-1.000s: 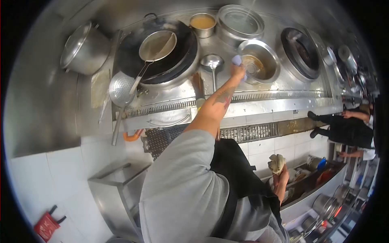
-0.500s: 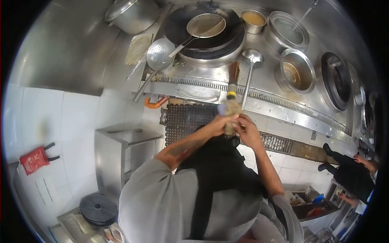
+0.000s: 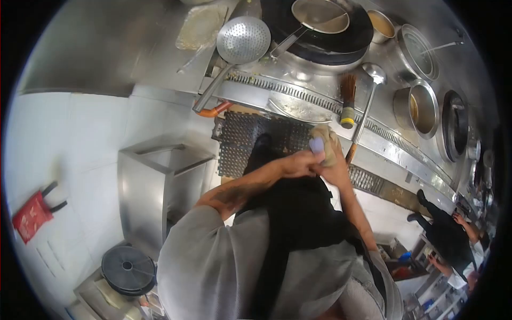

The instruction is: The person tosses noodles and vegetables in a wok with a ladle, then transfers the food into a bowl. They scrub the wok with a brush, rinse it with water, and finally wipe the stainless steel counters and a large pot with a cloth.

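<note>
A crumpled beige cloth [image 3: 326, 137] with a pale lavender patch is bunched up in front of my body, just short of the stove's front edge. My left hand [image 3: 302, 163] is closed on its lower left side. On the other side my right hand [image 3: 336, 169] wraps round it, and the two hands touch. Some fingers are hidden by the folds. Just beyond the cloth, a bamboo brush [image 3: 348, 98] with a yellow band lies on the stove ledge. Right of the brush rests a long-handled ladle [image 3: 373, 74].
On the stove [image 3: 298, 85] are a perforated skimmer [image 3: 244, 40], a mesh strainer [image 3: 320, 17] over a black wok [image 3: 360, 34], a steel pot [image 3: 426, 112] and a bowl of yellowish liquid [image 3: 382, 25]. A steel stand [image 3: 141, 197] is at left. Another person [image 3: 448, 229] stands far right.
My view has tilted and turned, so the stove items appear shifted right. Both hands still hold the cloth, which has been turned between them; its lavender patch now shows more plainly.
</note>
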`<state>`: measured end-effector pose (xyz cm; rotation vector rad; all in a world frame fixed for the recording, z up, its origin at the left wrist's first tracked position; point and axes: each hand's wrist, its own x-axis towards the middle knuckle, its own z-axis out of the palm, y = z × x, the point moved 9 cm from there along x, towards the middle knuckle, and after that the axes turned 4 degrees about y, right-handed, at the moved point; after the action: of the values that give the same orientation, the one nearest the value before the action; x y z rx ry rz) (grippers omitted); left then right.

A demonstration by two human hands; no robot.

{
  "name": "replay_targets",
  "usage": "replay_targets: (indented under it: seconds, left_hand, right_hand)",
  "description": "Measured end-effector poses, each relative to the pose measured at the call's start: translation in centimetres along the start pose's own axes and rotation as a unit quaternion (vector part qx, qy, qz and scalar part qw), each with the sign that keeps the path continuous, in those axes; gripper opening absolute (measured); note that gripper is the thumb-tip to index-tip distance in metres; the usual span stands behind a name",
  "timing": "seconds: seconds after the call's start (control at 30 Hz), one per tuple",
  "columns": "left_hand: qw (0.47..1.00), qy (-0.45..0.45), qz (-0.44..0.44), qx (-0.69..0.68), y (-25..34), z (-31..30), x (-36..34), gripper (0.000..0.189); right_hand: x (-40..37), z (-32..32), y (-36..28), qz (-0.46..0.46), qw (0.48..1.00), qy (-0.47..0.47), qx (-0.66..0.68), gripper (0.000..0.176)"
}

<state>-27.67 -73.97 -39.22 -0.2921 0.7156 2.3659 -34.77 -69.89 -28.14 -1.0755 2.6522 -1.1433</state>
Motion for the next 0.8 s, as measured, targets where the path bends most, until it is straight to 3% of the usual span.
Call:
replay_targets:
  seconds: [0.03,0.1,0.13,0.17,0.23,0.3,0.37,0.43,0.5,0.53,0.57,0.6,0.67,0.73,0.77,0.8]
  left_hand:
    - [1.000,-0.008,-0.002,-0.018,0.1,-2.0,-0.8,0.044]
    - [0.996,-0.002,-0.069,0.049,3.1,-6.4,-5.0,0.049]
    - [0.991,0.035,-0.095,0.092,2.4,-11.6,-6.1,0.052]
    - [0.981,0.068,-0.119,0.136,0.8,-18.0,-6.3,0.055]
    - [0.916,0.307,-0.078,0.248,-2.0,-33.8,-5.9,0.055]
    - [0.909,0.393,-0.033,0.136,-1.2,-38.7,-4.2,0.049]
    - [0.923,0.377,0.032,-0.066,-2.3,-41.0,0.0,0.042]
    - [0.928,0.334,0.072,-0.148,-2.9,-42.2,4.3,0.046]
    - [0.924,0.289,0.112,-0.224,-3.7,-40.9,5.9,0.050]
    - [0.915,0.269,0.145,-0.262,-3.1,-40.3,5.8,0.044]
    - [0.905,0.249,0.178,-0.295,-2.8,-40.5,6.1,0.038]
    - [0.903,0.250,0.177,-0.301,-3.4,-40.6,6.4,0.038]
    - [0.892,0.334,0.273,-0.139,-1.7,-42.5,6.2,0.029]
    - [0.874,0.335,0.310,-0.164,-2.0,-42.4,6.4,0.027]
    - [0.858,0.333,0.347,-0.181,-1.9,-42.5,5.8,0.027]
    - [0.856,0.336,0.348,-0.182,-1.8,-42.9,5.4,0.027]
  right_hand:
    - [-0.5,1.0,1.7,0.008,1.000,-0.014,-0.011,0.066]
    - [-2.1,4.8,7.0,0.245,0.945,-0.105,0.187,0.063]
    - [-4.2,6.2,8.9,0.315,0.928,-0.124,0.156,0.061]
    - [-4.8,7.2,8.4,0.328,0.923,-0.137,0.144,0.061]
    - [-7.3,9.6,8.9,0.462,0.855,-0.227,0.059,0.060]
    - [-9.3,11.8,10.0,0.475,0.848,-0.235,-0.006,0.062]
    - [-11.1,14.4,11.1,0.482,0.845,-0.223,0.062,0.063]
    - [-11.2,16.1,12.3,0.459,0.860,-0.221,0.043,0.062]
    - [-12.3,16.4,15.5,0.526,0.807,-0.256,-0.076,0.058]
    - [-11.7,16.3,16.4,0.518,0.798,-0.280,-0.133,0.056]
    - [-10.5,17.3,16.9,0.497,0.836,-0.217,-0.090,0.055]
    - [-10.7,17.1,17.6,0.518,0.827,-0.209,-0.063,0.053]
    - [-10.8,18.4,21.5,0.533,0.820,-0.206,-0.037,0.051]
    - [-13.6,20.2,28.6,0.575,0.800,-0.079,0.150,0.039]
    - [-13.6,21.1,29.0,0.619,0.763,-0.058,0.178,0.030]
    - [-14.6,21.5,33.7,0.592,0.787,-0.054,0.167,0.029]
